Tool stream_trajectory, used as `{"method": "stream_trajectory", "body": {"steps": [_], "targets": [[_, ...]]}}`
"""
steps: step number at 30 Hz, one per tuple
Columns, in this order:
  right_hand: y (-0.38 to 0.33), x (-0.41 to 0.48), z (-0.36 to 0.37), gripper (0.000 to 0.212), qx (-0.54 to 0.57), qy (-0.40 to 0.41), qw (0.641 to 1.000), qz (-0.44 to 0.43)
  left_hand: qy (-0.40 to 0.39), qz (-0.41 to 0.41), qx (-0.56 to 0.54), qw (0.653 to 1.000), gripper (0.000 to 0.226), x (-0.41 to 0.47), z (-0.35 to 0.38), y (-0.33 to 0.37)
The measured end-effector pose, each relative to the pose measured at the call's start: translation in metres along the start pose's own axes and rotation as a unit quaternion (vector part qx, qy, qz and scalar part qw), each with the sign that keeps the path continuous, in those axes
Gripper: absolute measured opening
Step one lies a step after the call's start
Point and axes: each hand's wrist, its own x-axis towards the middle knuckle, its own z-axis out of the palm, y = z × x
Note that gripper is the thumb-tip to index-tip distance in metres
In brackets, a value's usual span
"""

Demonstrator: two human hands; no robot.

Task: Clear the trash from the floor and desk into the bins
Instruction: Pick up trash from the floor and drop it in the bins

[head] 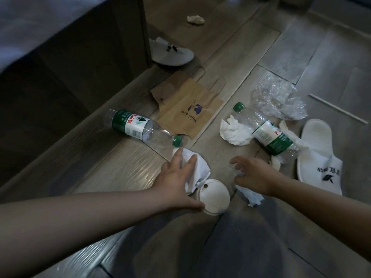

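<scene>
Trash lies scattered on the wooden floor (124, 169). My left hand (176, 177) reaches forward with straight fingers resting on a crumpled white tissue (200, 169), its thumb at the edge of a white cup lid (214, 197). My right hand (255, 173) hovers with spread, loosely curled fingers and holds nothing, just above another white tissue (252, 196). One empty green-labelled water bottle (140, 127) lies beyond the left hand. A second bottle (267, 135) lies beyond the right hand, beside a larger tissue wad (233, 131). Between the bottles lies a flat brown paper coffee bag (184, 109).
Crumpled clear plastic (281, 99) lies behind the right bottle. A white slipper (319, 157) lies at the right, another (170, 52) by the dark wooden bed frame (80, 67) on the left. A thin straw (337, 108) and a paper wad (195, 19) lie farther off.
</scene>
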Motion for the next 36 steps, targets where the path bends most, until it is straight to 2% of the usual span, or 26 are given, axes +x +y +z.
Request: {"method": "stream_trajectory", "body": {"steps": [3,12,22,36], "targets": [[0.008,-0.002,0.003,0.056,0.001,0.012,1.000,0.017,-0.006,-0.022,0.036,0.999,0.129,0.010,0.009,0.022],[0.036,-0.007,0.000,0.052,0.022,0.053,0.997,0.059,0.006,-0.087,0.055,0.995,0.136,0.017,0.030,0.044],[0.046,-0.018,-0.001,0.053,0.030,0.056,0.996,0.066,-0.009,-0.141,0.032,0.989,0.147,0.016,0.043,0.062],[0.047,-0.025,0.002,0.054,0.038,0.052,0.996,0.065,0.001,-0.128,0.009,0.992,0.134,0.016,0.033,0.054]]}}
